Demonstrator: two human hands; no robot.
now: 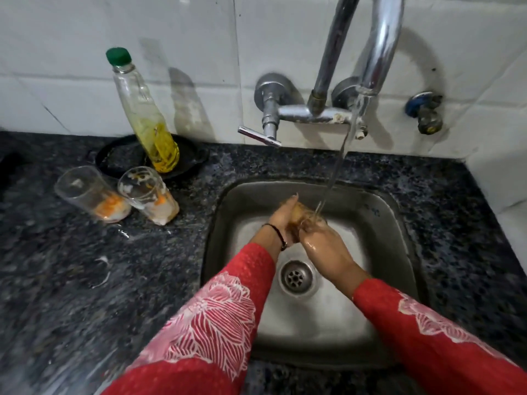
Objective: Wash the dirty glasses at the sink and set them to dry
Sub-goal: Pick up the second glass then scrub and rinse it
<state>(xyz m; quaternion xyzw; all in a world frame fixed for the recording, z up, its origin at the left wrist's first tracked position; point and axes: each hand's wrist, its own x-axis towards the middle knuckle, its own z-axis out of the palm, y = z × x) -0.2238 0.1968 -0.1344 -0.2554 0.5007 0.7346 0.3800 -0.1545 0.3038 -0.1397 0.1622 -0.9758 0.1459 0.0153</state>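
Clear, and blurred by running water, a glass hung over the back half of the sink, under the stream from the tap. The left hand gripped it, fingers curled round its side. The wet right hand lay against the glass from the other side. The splash hid its fingers, so whether they clasped it could not be told. The drain sat at the sink's middle, below the hands.

Left of the sink, on the dark speckled counter, the nearer dirty glass and the farther dirty glass stood close together, both smeared orange. Behind them a green-capped bottle of yellow liquid stood in a black dish.
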